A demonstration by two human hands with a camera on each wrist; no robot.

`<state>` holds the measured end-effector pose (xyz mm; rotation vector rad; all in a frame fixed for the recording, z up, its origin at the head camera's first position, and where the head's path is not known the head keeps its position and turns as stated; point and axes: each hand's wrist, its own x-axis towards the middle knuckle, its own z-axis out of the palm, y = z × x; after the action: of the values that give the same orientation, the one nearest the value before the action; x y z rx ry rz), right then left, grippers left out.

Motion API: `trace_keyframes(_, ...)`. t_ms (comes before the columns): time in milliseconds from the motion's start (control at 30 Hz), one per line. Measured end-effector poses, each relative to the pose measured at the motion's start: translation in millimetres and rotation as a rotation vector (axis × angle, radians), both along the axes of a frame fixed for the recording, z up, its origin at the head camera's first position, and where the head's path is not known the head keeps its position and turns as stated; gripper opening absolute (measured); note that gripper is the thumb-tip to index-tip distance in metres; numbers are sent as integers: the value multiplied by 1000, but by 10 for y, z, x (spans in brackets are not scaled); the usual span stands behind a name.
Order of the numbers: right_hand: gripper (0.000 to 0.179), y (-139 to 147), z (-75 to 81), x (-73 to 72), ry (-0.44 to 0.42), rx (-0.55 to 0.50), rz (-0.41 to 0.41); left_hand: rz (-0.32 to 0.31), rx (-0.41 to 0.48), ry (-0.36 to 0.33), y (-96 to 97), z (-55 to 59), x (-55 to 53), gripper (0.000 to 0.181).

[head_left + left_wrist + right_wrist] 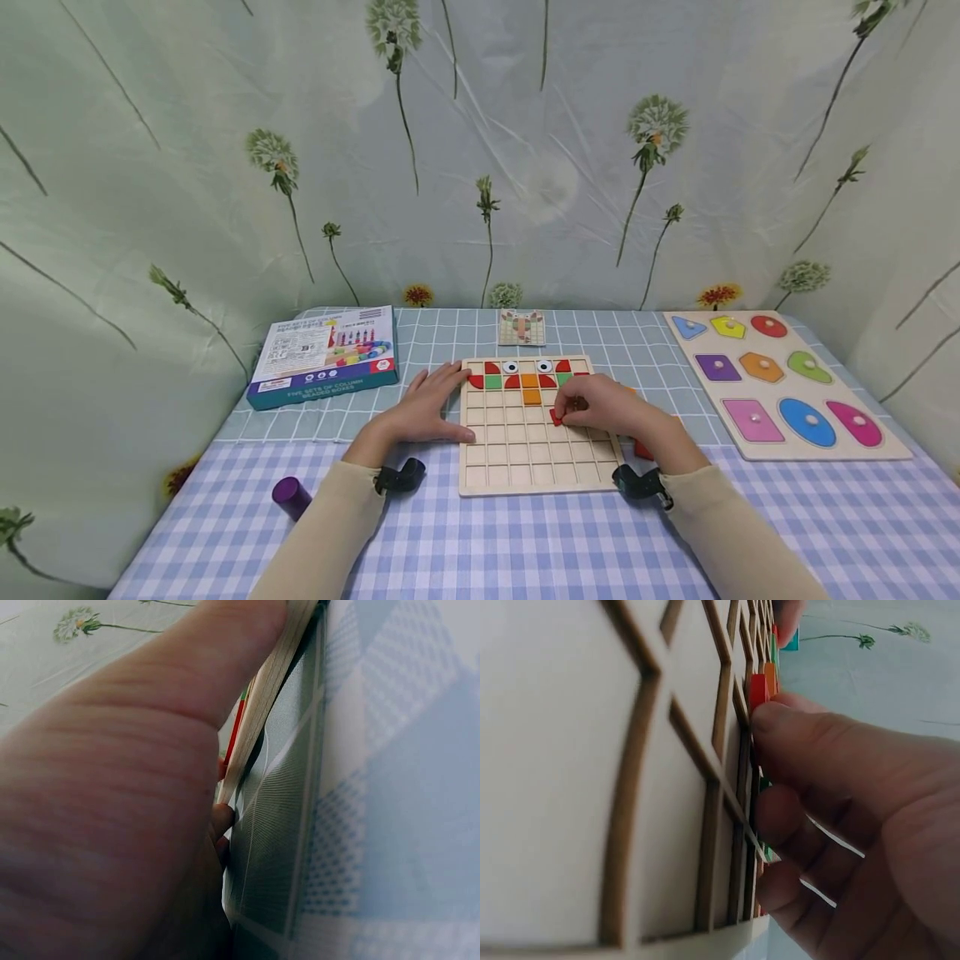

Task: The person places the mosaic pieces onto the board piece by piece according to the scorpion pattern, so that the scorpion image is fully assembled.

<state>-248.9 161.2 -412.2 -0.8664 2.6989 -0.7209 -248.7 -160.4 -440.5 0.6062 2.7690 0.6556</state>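
Note:
A wooden grid board (525,489) lies in front of me. Colored tiles fill part of its upper rows: red quarter-circle pieces, green squares, orange squares (532,397) and two round eye pieces (511,367). My right hand (611,406) pinches a small red tile (758,690) between thumb and fingertips, low over the grid just right of the orange column. My left hand (427,410) rests at the board's left edge with its fingers spread; its thumb (247,637) lies against the side of the board. My right hand hides some tiles at the upper right.
A small picture card (510,335) stands behind the board. To the left are a bead-set box (322,354) and a purple cylinder (291,497). A knobbed shape puzzle (776,321) lies at right. Loose red and orange tiles (642,450) sit partly under my right arm.

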Motion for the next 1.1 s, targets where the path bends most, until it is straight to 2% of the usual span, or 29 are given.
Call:
trace_keyframes(300, 1, -16, -2, 3, 14, -30, 14, 0, -1, 1, 7, -15, -11, 110)
trace_keyframes(533, 7, 2, -2, 1, 2, -51, 50, 3, -9, -2, 7, -8, -6, 110)
trace_keyframes(833, 13, 12, -22, 18, -41, -61, 51, -1, -5, -3, 8, -14, 6, 110)
trace_keyframes(1100, 11, 53, -21, -7, -2, -80, 92, -5, 3, 7, 12, -2, 8, 110)
